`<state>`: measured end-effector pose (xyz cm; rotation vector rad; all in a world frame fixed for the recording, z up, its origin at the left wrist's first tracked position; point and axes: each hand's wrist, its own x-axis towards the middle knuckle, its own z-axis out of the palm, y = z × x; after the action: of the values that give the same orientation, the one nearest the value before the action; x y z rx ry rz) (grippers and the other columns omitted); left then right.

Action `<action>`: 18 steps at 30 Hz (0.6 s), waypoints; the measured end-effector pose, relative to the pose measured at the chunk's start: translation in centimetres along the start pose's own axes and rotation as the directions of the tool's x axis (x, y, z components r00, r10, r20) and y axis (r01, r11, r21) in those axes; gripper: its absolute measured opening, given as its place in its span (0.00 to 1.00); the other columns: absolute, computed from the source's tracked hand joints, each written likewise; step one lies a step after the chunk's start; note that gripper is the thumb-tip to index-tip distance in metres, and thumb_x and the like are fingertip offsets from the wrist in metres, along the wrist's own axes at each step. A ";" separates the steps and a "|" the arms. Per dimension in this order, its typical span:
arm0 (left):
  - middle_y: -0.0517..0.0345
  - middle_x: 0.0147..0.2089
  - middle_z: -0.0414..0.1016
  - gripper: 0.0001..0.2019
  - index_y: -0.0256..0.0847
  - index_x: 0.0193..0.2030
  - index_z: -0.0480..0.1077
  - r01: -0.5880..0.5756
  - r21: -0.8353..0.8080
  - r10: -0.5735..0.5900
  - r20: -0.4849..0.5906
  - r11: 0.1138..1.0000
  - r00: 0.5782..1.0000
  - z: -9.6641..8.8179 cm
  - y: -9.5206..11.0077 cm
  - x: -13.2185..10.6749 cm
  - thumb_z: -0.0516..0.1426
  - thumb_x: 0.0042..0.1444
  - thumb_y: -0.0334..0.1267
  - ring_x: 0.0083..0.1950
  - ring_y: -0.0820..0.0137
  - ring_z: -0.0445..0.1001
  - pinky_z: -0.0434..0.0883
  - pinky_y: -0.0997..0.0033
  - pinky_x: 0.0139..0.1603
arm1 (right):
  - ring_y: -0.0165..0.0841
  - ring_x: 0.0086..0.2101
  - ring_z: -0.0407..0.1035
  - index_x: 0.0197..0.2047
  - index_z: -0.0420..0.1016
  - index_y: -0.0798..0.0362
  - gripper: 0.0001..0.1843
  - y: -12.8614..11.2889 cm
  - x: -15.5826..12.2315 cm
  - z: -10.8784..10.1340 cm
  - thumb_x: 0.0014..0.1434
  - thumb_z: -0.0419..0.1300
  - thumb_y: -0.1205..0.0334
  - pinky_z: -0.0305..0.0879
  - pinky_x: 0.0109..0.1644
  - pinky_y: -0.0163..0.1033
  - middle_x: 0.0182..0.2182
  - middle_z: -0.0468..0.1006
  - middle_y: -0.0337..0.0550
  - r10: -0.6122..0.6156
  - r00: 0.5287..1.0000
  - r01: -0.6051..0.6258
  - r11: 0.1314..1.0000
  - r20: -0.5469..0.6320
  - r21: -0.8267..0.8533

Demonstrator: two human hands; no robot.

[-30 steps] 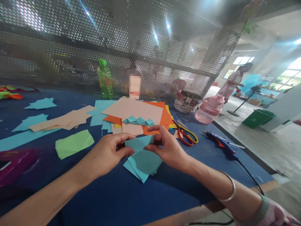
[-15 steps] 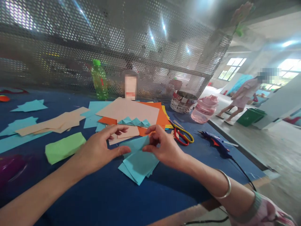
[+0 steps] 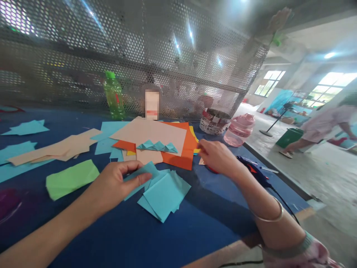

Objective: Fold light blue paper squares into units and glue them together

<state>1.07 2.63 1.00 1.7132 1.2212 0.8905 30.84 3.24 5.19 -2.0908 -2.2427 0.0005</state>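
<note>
My left hand (image 3: 114, 182) pinches a folded blue paper piece (image 3: 139, 175) between thumb and fingers, just above the blue tabletop (image 3: 195, 223). Beside it lies a small stack of blue paper squares (image 3: 164, 193). My right hand (image 3: 220, 158) is off to the right, its fingers curled down over the scissors (image 3: 212, 170). Only a red sliver of a handle shows under the palm. A bangle sits on my right wrist.
Tan (image 3: 150, 132) and orange sheets (image 3: 181, 158) carry a row of folded blue triangles (image 3: 157, 146). Green paper (image 3: 71, 179) lies left, a glue gun (image 3: 255, 171) right. A green bottle (image 3: 113, 96), paper basket (image 3: 214, 121) and pink jar (image 3: 240, 130) stand before the mesh screen. A person (image 3: 323, 123) walks beyond the table's right edge.
My right hand let go of the blue paper and moved right onto the scissors. My left hand kept the folded piece. The person in the background walked to the right.
</note>
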 end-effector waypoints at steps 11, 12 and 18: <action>0.54 0.38 0.86 0.24 0.47 0.37 0.83 0.065 -0.110 -0.059 0.057 0.992 0.997 -0.1 1.2 0.1 0.71 0.41 0.63 0.45 0.53 0.82 0.79 0.63 0.43 | 0.50 0.45 0.81 0.57 0.71 0.62 0.21 4.1 1.6 1.9 0.63 0.62 0.62 0.64 0.42 0.41 0.43 0.84 0.61 0.178 0.975 -0.164 0.980 0.132 -0.108; 0.54 0.37 0.86 0.24 0.46 0.38 0.83 0.076 -0.122 -0.071 0.047 0.990 0.996 -0.1 1.5 0.0 0.71 0.41 0.62 0.44 0.53 0.82 0.79 0.63 0.43 | 0.51 0.45 0.81 0.57 0.71 0.63 0.21 4.2 1.7 1.9 0.63 0.62 0.63 0.64 0.42 0.41 0.43 0.84 0.62 0.189 0.976 -0.180 0.980 0.112 -0.089; 0.57 0.35 0.84 0.22 0.43 0.35 0.82 0.128 -0.198 -0.127 0.020 0.972 0.992 0.2 1.4 -0.4 0.67 0.50 0.61 0.37 0.62 0.79 0.75 0.67 0.41 | 0.47 0.45 0.79 0.61 0.70 0.60 0.20 3.4 1.9 1.0 0.68 0.55 0.67 0.65 0.43 0.41 0.44 0.84 0.59 0.122 0.988 -0.109 0.986 -0.096 0.130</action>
<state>1.66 1.92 2.19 1.4612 1.1814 0.8968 34.03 5.44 4.07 -2.1009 -2.0067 0.0369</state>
